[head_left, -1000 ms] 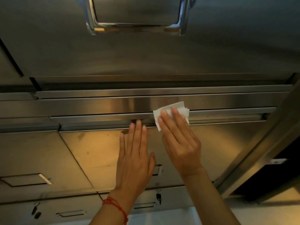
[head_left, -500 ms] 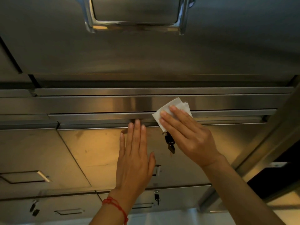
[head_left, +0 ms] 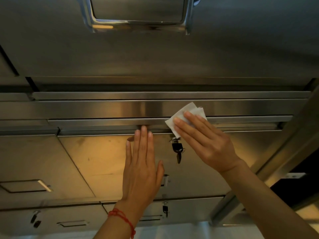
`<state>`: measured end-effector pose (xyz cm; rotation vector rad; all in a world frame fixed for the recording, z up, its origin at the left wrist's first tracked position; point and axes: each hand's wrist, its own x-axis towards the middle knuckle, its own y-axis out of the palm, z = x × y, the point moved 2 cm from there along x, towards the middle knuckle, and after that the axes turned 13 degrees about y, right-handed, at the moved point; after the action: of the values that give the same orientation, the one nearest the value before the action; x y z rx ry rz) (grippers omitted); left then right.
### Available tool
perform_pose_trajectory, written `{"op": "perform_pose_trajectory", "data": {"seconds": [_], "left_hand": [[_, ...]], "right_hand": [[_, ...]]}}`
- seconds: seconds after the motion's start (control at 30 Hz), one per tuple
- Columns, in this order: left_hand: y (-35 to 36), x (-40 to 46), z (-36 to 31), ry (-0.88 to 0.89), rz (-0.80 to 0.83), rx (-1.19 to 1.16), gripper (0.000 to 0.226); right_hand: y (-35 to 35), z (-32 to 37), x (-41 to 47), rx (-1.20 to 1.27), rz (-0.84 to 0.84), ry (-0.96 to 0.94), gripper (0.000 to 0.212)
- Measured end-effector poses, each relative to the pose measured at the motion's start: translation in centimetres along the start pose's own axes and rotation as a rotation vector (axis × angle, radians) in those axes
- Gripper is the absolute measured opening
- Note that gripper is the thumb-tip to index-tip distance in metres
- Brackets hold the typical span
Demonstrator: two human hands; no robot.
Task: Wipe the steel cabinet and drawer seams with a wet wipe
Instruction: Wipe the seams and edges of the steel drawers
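Observation:
A folded white wet wipe (head_left: 179, 116) lies against the horizontal seam (head_left: 103, 118) at the top of a steel drawer front (head_left: 96, 163). My right hand (head_left: 205, 142) presses the wipe flat onto the steel with straight fingers, coming in from the lower right. My left hand (head_left: 141, 166) rests flat on the drawer front just to the left, fingertips touching the drawer's upper lip. A red thread bracelet sits on the left wrist.
A bunch of black keys (head_left: 177, 149) hangs from a lock right under the wipe. A recessed steel handle (head_left: 138, 14) sits in the upper cabinet panel. Lower drawers with more keys (head_left: 165, 209) and flush pulls (head_left: 25, 186) lie below. A steel post (head_left: 283, 152) runs diagonally at right.
My right hand has slid the wipe rightward along the seam and turned to a slant, uncovering the hanging keys. The left hand stays flat in place.

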<state>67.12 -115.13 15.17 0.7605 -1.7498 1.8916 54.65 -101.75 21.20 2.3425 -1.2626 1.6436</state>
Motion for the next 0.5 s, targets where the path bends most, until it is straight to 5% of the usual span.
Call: {"op": "perform_pose_trajectory", "data": {"seconds": [0.5], "left_hand": [[0.0, 0.1, -0.1, -0.008, 0.014, 0.024, 0.067]], "right_hand": [[-0.6, -1.1, -1.1, -0.041, -0.014, 0.011, 0.031]]}}
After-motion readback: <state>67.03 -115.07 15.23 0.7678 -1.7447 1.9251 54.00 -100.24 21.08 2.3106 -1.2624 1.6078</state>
